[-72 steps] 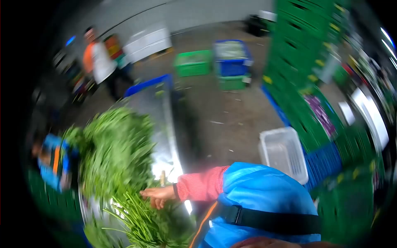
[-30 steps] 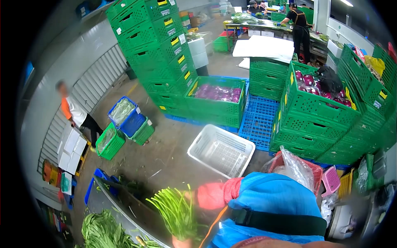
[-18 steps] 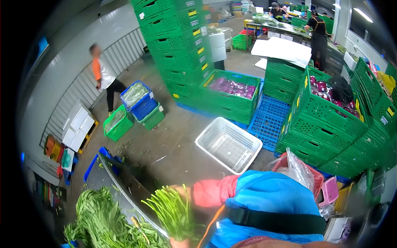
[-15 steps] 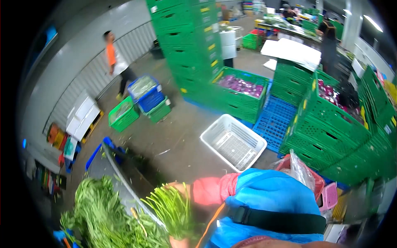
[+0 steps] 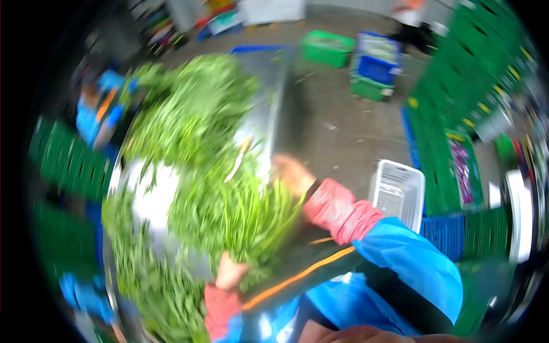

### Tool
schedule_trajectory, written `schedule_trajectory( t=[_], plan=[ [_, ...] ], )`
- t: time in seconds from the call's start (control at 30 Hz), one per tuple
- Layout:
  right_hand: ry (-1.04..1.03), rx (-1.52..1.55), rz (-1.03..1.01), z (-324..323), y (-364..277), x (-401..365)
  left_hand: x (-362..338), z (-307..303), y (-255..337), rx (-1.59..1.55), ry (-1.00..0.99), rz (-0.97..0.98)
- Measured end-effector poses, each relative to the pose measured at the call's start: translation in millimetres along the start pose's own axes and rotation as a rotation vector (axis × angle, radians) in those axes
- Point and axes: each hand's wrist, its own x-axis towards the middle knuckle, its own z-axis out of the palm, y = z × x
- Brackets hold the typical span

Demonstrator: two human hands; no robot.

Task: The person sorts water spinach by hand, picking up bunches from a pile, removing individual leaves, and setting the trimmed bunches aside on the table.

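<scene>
My left hand [image 5: 230,271] is closed around the lower side of a bunch of leafy greens [image 5: 251,220], whose pale green stems fan out to the right. At the upper right of those stems is my right hand [image 5: 293,174], its fingers smeared by motion, so its grip is unclear. The bunch is over the near part of a shiny metal table [image 5: 264,114]. A large heap of leafy greens [image 5: 191,108] covers the far part of the table, and more lie along its left side. A thin item with a tan end [image 5: 246,144] rests on the greens above the bunch.
Beyond the table's left edge is a person in blue [image 5: 94,117]; another blue-gloved hand [image 5: 86,294] shows at lower left. On the floor at right stand a white basket [image 5: 400,188], tall green crates [image 5: 457,74], and blue and green bins [image 5: 374,68]. Another person stands at the top.
The view has swung left, bringing more of the table and a person in blue into sight. The bunch now lies lower over the greens, and my right hand is farther from my left.
</scene>
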Motion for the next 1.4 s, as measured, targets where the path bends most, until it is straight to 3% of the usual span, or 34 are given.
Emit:
schedule_trajectory(
  t=[0.07,0.1,0.17,0.23,0.33,0.4,0.47,0.5,0.53,0.57,0.6,0.63,0.7,0.73,0.8,0.83,1.0,1.03,1.13,1.23,1.3,1.37,1.4],
  plan=[
    [-0.138,0.078,0.002,-0.1,-1.6,34.6,-3.8,-11.9,-6.9,-0.099,0.067,0.009],
    [-0.018,-0.039,-0.067,44.6,-13.1,26.4,-8.5,-19.0,3.9,-0.086,0.093,0.072],
    [-0.215,0.215,0.082,52.4,-23.1,70.7,-12.5,-30.2,-8.2,-0.309,0.236,0.053],
    [-0.35,0.23,0.17,84.2,-35.0,98.0,-21.5,-40.1,-8.1,-0.511,0.387,0.008],
    [-0.529,0.176,0.253,137.3,-53.8,120.4,-31.6,-60.8,0.7,-0.377,0.53,-0.013],
    [-0.726,0.123,0.282,153.5,-69.3,136.2,-33.0,-58.1,7.5,-0.38,0.674,-0.007],
    [-0.868,0.109,0.231,161.1,-63.5,151.3,-29.2,-66.5,-5.4,-0.589,0.781,-0.089],
    [-0.996,0.089,0.211,160.0,-59.1,163.3,-28.0,-66.7,-6.8,-0.731,0.781,-0.018],
    [-0.963,-0.068,0.345,152.3,-51.7,175.7,-28.7,-69.8,-20.9,-0.832,0.754,0.025],
    [-0.95,-0.55,0.345,149.0,-34.3,188.4,-31.1,-72.2,-33.9,-0.931,0.725,0.073],
    [-1.025,-1.227,-0.202,138.9,-11.0,191.9,-28.7,-67.8,-23.6,-0.885,0.822,0.004],
    [-0.977,-1.845,-0.845,142.9,4.9,183.6,-23.3,-61.3,-6.8,-0.835,0.918,-0.062],
    [-0.972,-1.321,-0.497,167.8,16.5,172.7,-22.5,-54.0,1.6,-0.698,0.993,-0.135],
    [-0.947,-1.05,-0.202,176.9,25.3,173.5,-23.6,-51.7,0.2,-0.609,0.981,-0.134],
    [-1.059,-1.216,-0.594,210.6,19.9,165.2,-21.9,-47.2,11.5,-0.651,0.963,-0.206],
    [-1.086,-1.268,-0.845,219.4,26.2,166.6,-16.6,-43.6,21.7,-0.6,0.971,-0.152],
    [-1.284,-1.574,-0.631,220.4,80.2,160.8,-19.7,-38.5,19.1,-0.461,0.841,-0.158],
    [-1.225,-1.24,-0.473,208.2,99.8,162.2,-23.8,-38.3,7.9,-0.446,0.8,-0.186],
    [-1.162,-1.261,-0.282,210.8,105.0,151.8,-29.9,-29.9,2.8,-0.485,0.818,-0.182],
    [-0.987,-0.78,-0.063,213.6,101.4,162.6,-41.1,-31.3,-2.5,-0.475,0.768,-0.148],
    [-0.797,-0.197,0.387,208.8,87.2,191.6,-50.0,-30.2,-0.2,-0.482,0.751,-0.127],
    [-0.778,0.212,0.522,189.9,78.2,220.4,-65.4,-30.4,-2.6,-0.566,0.751,-0.115],
    [-0.768,0.187,0.507,183.2,70.9,219.8,-74.0,-31.0,-1.0,-0.621,0.767,-0.13]
  ],
)
